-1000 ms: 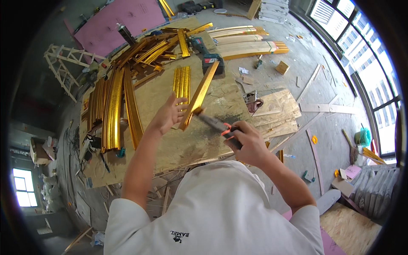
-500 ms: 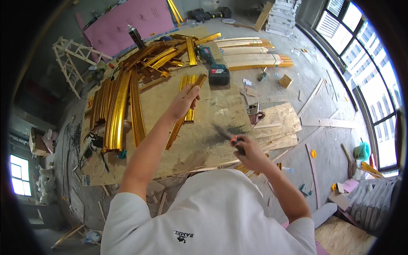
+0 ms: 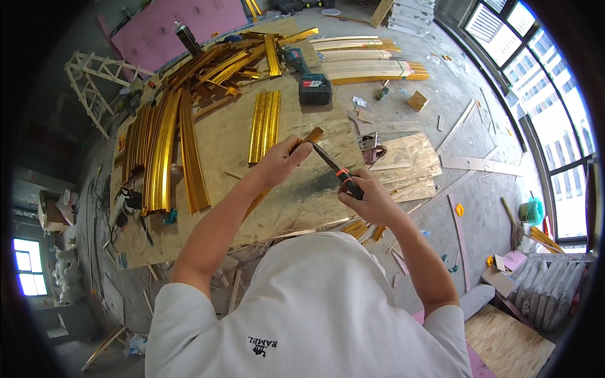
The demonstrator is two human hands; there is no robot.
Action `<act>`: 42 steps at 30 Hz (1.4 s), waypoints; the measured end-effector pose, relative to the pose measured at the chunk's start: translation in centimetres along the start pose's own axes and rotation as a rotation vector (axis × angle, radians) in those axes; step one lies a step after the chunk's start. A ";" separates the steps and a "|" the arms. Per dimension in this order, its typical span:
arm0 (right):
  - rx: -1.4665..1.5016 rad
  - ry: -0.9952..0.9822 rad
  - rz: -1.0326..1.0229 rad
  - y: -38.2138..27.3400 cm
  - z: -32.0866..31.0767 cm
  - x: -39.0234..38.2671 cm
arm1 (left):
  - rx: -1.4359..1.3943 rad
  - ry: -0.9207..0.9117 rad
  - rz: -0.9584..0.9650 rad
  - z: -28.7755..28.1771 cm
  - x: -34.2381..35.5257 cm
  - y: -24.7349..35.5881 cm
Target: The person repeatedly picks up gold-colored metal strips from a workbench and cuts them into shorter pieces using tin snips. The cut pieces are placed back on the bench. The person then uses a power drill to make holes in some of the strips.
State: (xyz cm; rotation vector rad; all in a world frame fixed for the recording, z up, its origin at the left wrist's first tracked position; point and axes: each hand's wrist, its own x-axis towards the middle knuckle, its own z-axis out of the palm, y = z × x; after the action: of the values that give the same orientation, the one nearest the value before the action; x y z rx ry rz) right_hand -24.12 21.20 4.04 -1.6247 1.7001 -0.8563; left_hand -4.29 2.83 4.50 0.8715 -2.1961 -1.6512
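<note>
My left hand [image 3: 285,160] is closed round a gold-faced moulding strip [image 3: 314,135]. The strip's cut end sticks out past my fingers, while its lower part slants down behind my forearm. In my right hand [image 3: 367,194] is a file [image 3: 345,179] with a black and red handle and a dark tapering blade. The blade's tip lies at the strip's end, close to my left thumb; whether it touches the strip is hard to tell. Beyond my left hand, gold moulding pieces [image 3: 265,126] lie side by side on the wooden worktop [image 3: 220,135].
More gold strips [image 3: 162,154] lie at the left of the worktop, with a jumbled heap [image 3: 217,66] behind. A cordless tool [image 3: 314,87] stands at the back. Bundled strips [image 3: 372,68] and a small metal-plated tool [image 3: 370,148] are to the right. Wood scraps litter the floor.
My left hand has lowered and moved right with the strip. The file has come up to the strip's end, its blade now beside my left thumb. The view has shifted slightly.
</note>
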 end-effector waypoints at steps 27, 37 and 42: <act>-0.635 0.335 -0.134 6.2 6.0 4.3 | -0.057 -0.063 -0.619 -1.1 3.4 -5.1; -0.033 0.042 0.042 3.5 3.4 0.1 | -0.409 -0.088 -0.131 -1.5 -2.2 -1.6; -0.048 0.002 -0.003 2.4 3.0 -0.1 | -0.380 -0.103 -0.121 -0.5 -3.2 -0.9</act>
State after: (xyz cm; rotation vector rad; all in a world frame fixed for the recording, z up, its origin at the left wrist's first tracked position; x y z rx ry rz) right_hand -23.15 21.27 0.35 -1.6591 1.7328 -0.8247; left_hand -1.25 4.17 4.25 0.8380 -1.8256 -2.1204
